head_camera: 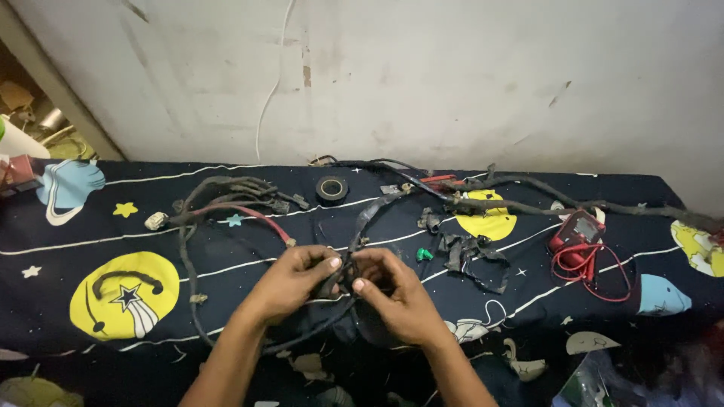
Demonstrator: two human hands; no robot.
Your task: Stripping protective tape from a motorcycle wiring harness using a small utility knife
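Looking down from the head camera, I see my two bare hands meeting over the middle of a table draped in a dark cloth (90, 226) printed with planets and stars. My left hand (290, 280) and right hand (392, 295) are both pinched shut on one short stretch of a black wire bundle (362, 218), thumbs and fingertips almost touching each other. The bundle runs from my hands up across the cloth toward a plain, scuffed white wall (452, 75), branching into several thinner arms with small plugs at their ends; one branch has a red wire (256, 215).

I judge the bundle light, limp and floppy, its old wrapping perhaps sticky or brittle, so it is best gripped on the thick taped trunk close to the working spot, not by the plugs or thin ends.

A roll of black tape (332, 188) lies beyond my hands near the wall. Torn scraps of black wrapping (471, 252) lie to the right, beside a small green piece (424, 255). Further right sits a red meter (577, 228) with coiled red leads.
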